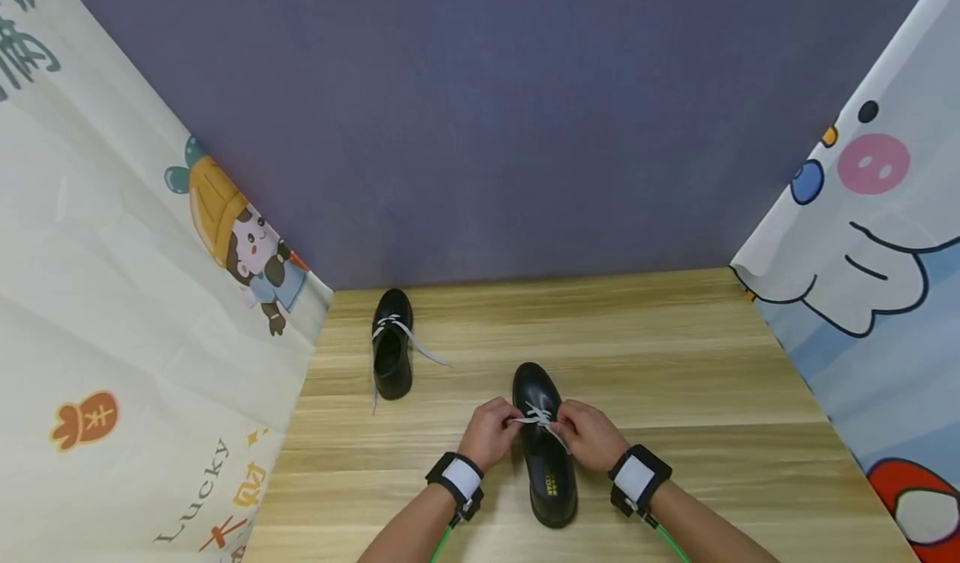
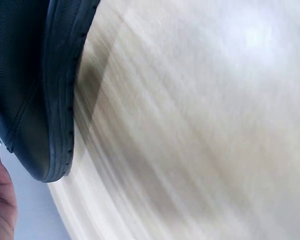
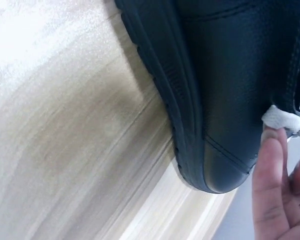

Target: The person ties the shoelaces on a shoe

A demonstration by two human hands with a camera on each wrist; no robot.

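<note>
Both hands, left hand (image 1: 491,434) and right hand (image 1: 588,434), pinching white laces (image 1: 538,417) of lower-centre black shoe (image 1: 546,454), fingers clamped for tension.

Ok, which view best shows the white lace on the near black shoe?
The head view: both hands, left hand and right hand, pinch the white flat shoelace across the near black leather shoe. The right wrist view shows only a lace end; the left wrist view shows barely any lace.

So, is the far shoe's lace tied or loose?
Loose. The far shoe has its white lace trailing onto the table, with no bow visible.
</note>
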